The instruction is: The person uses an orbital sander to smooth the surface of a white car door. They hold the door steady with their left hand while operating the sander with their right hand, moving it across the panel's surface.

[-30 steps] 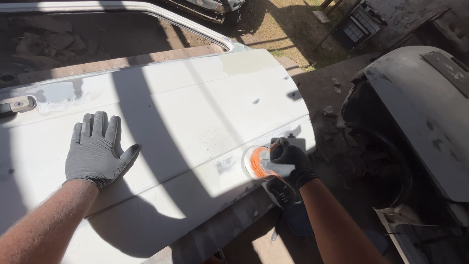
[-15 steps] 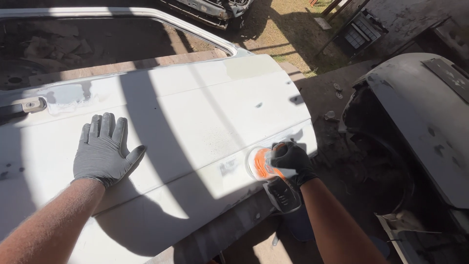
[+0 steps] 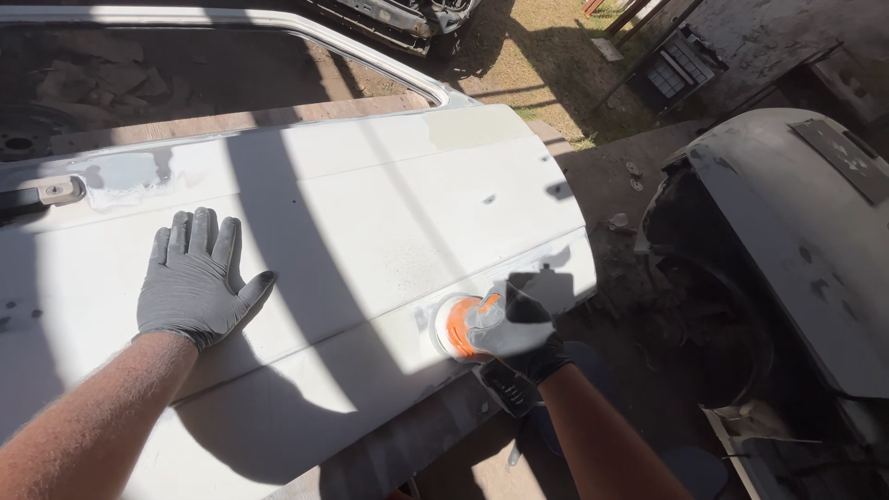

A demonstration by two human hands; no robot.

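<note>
Pressing on the lower right corner of a white car door panel (image 3: pixel 370 231), an orange-padded disc sander (image 3: pixel 460 326) sits flat against the metal, close to the panel's bottom edge. Right hand (image 3: pixel 520 324), in a dark glove, is wrapped shut around the sander's body from above; fingers curled over the housing, blurred. A dark part of the tool hangs just below the wrist.

Left hand (image 3: pixel 199 278), grey glove, lies flat and fully open on the panel, fingers spread, thumb out to the right, gripping nothing. Well apart from the sander, toward the panel's left half.

Panel surface: dull white, scuffed, with grey bare patches near the upper left by a metal latch (image 3: pixel 57 191) and a pale greenish patch near the top right corner. A few small dark spots. Broad shadow bands cross it diagonally; hard sunlight between them.

Surroundings: outdoors, open yard. Chrome window frame (image 3: pixel 370 56) runs above the panel. To the right, a second grey-white body panel (image 3: pixel 787 213), curved, stands apart across dark dirt ground (image 3: pixel 611 185). Dry grass (image 3: pixel 546 46) and scrap farther back.
</note>
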